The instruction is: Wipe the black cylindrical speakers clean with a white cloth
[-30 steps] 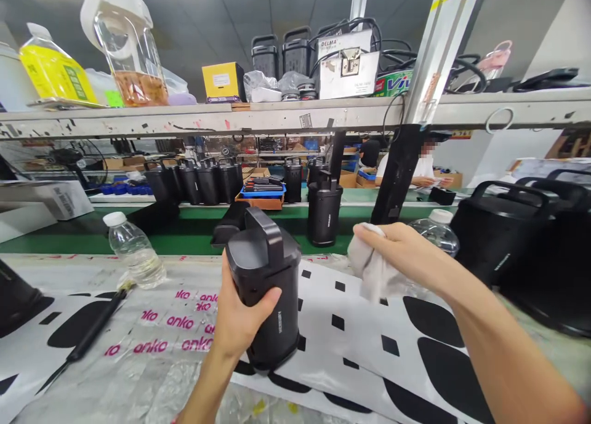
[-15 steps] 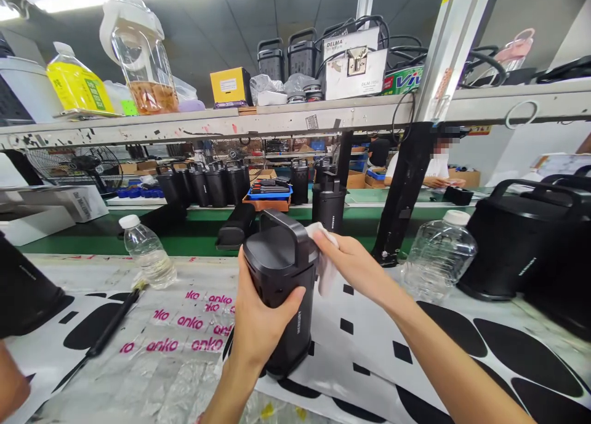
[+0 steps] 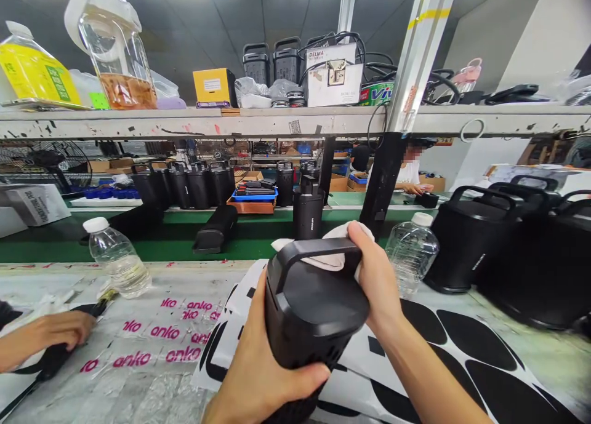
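A black portable speaker (image 3: 318,301) with a loop handle on top is tilted in front of me, over the sheets with black cut-out shapes (image 3: 480,338). My left hand (image 3: 263,362) wraps round its lower side, the thumb across the front. A white cloth (image 3: 323,258) is pinched in my right hand (image 3: 376,276), which presses it against the far part of the top, by the handle. Some of the cloth shows through the handle's opening. The fingertips of my right hand are partly hidden behind the handle.
Water bottles (image 3: 117,261) (image 3: 412,252) stand left and right. More black speakers (image 3: 471,239) crowd the right side. Another person's hand (image 3: 60,332) holds a dark tool at left. A green conveyor belt (image 3: 263,227) runs behind, below a loaded shelf (image 3: 268,121).
The speaker has turned and tipped, its top now more towards me. My right hand has brought the cloth from the handle's side onto the top. Another person's hand has reached the tool at left.
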The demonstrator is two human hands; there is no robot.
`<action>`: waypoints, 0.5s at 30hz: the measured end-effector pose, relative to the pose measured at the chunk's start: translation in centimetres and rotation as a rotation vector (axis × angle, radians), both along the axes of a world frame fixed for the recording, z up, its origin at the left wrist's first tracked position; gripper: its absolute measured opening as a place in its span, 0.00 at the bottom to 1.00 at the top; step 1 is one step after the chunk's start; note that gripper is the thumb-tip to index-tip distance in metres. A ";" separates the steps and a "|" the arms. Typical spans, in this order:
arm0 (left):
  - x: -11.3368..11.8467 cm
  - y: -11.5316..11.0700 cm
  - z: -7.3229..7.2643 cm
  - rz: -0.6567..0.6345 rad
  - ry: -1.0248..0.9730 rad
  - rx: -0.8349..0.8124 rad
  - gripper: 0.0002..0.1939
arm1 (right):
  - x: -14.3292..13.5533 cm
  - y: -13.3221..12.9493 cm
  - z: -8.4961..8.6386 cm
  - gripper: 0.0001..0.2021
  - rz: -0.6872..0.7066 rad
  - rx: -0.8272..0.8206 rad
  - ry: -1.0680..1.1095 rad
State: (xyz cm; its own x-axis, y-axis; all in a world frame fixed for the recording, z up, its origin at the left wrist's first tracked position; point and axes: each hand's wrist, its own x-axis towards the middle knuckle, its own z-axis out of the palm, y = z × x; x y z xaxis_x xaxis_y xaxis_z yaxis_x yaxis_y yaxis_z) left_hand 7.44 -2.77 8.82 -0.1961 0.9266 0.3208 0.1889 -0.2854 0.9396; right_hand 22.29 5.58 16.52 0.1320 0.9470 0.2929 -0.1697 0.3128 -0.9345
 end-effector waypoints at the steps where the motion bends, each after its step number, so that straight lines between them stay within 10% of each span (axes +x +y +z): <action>1: -0.1 0.2 0.0 -0.060 -0.055 -0.006 0.57 | 0.0 -0.1 0.0 0.20 0.015 0.002 -0.010; 9: 0.6 0.8 0.3 -0.035 -0.072 0.070 0.53 | 1.8 -0.6 -2.9 0.19 0.258 0.067 0.015; 15: 1.3 0.4 -0.4 0.135 -0.016 0.102 0.52 | 4.9 -2.3 -4.6 0.22 -0.065 -0.096 0.189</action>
